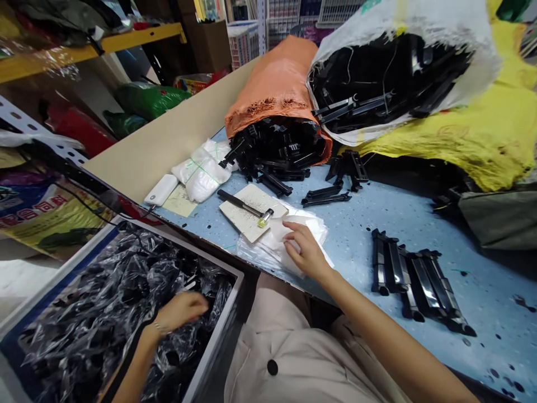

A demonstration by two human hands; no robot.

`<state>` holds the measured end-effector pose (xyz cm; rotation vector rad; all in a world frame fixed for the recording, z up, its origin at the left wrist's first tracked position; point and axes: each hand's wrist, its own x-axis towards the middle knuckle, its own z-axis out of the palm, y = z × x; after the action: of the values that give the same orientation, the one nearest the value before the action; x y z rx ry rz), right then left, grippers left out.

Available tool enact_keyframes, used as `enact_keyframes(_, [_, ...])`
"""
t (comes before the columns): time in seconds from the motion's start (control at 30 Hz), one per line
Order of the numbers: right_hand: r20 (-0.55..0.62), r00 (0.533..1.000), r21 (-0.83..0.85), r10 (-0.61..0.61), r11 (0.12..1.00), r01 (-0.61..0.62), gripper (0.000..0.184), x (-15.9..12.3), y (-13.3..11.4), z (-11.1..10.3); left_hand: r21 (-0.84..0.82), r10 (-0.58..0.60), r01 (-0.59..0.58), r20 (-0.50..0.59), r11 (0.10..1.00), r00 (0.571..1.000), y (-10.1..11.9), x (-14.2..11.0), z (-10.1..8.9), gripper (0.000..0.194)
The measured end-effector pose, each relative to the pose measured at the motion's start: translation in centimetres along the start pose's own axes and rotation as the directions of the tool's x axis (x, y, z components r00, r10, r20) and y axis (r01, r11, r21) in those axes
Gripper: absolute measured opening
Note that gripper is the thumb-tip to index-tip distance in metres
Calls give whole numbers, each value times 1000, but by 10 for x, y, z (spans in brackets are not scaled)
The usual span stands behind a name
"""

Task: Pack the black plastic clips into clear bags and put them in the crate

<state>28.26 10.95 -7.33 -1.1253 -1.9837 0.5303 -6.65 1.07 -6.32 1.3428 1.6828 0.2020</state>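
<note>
My left hand [182, 310] hovers over a grey-rimmed crate [240, 280] on the left, smeared by motion, so its grip does not show. Inside the crate lie many black parts in clear plastic bags [138, 280]. My right hand [305, 249] has its fingers apart over a stack of clear plastic bags [316, 228] at the table's near edge. Whether the fingertips touch the top bag is unclear. Just beyond, a small hammer [243, 205] with a black handle and yellowish head rests on a pale board [251, 229].
On the blue table [348, 235], black bracket-like parts [419, 280] form a row at right. Orange [281, 73] and white [398, 17] sacks spill similar parts. At left are a wrapped white bundle [201, 173] and a white device [161, 189]. A yellow shelf [104, 45] stands beyond.
</note>
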Motion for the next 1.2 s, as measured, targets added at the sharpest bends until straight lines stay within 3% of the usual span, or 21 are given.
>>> enact_keyframes(0.03, [41,999,-8,-32,999,32,11,0,2,4,32,163,-165,67,986,984,26,11,13,21])
enact_keyframes(0.07, [81,995,-17,-56,998,57,11,0,4,7,90,327,-328,28,940,945,52,23,24,22])
enact_keyframes(0.1, [119,990,-28,-71,997,75,14,-1,6,10,191,474,-452,-90,871,876,78,35,32,27])
enact_keyframes(0.17, [187,978,-50,-88,994,99,21,-4,10,11,463,665,-532,-190,709,722,123,58,41,54])
enact_keyframes(0.2, [214,973,-59,-92,993,107,23,-6,12,11,569,692,-501,-176,652,700,141,70,43,68])
enact_keyframes(0.27, [248,964,-64,-91,992,110,24,-8,15,7,703,658,-420,-90,574,747,164,90,43,86])
enact_keyframes(0.37, [284,956,-56,-77,994,97,22,-9,19,-2,779,565,-375,32,503,825,175,107,36,91])
enact_keyframes(0.53, [361,929,10,-82,996,84,22,8,15,-6,745,611,-456,83,487,787,174,107,10,90])
enact_keyframes(0.63, [347,934,136,-88,990,42,21,21,12,2,712,639,-490,77,502,766,173,104,10,87])
enact_keyframes(0.73, [147,985,245,90,962,-124,14,23,17,7,764,624,-441,64,472,778,164,103,24,82])
enact_keyframes(0.77, [56,982,262,179,947,-188,13,20,20,5,777,621,-425,55,465,781,160,102,28,81])
enact_keyframes(0.83, [-88,944,275,318,919,-284,17,8,26,-4,771,628,-420,33,479,777,154,99,36,79])
enact_keyframes(0.9, [-152,897,292,415,886,-361,20,-7,28,-21,735,676,-454,-9,505,737,153,92,45,76])
enact_keyframes(1.03, [-104,821,317,562,801,-508,20,-40,19,-67,591,807,-601,-155,538,569,174,78,85,37])
enact_keyframes(1.1, [-60,825,207,563,815,-541,21,-54,14,-92,519,813,-659,-134,544,566,186,75,114,16])
enact_keyframes(1.17, [-43,831,-46,555,830,-556,22,-69,12,-118,464,792,-681,-78,567,606,193,79,135,9])
enact_keyframes(1.2, [-53,819,-217,572,794,-568,22,-77,12,-130,407,769,-687,-63,602,636,195,83,141,12])
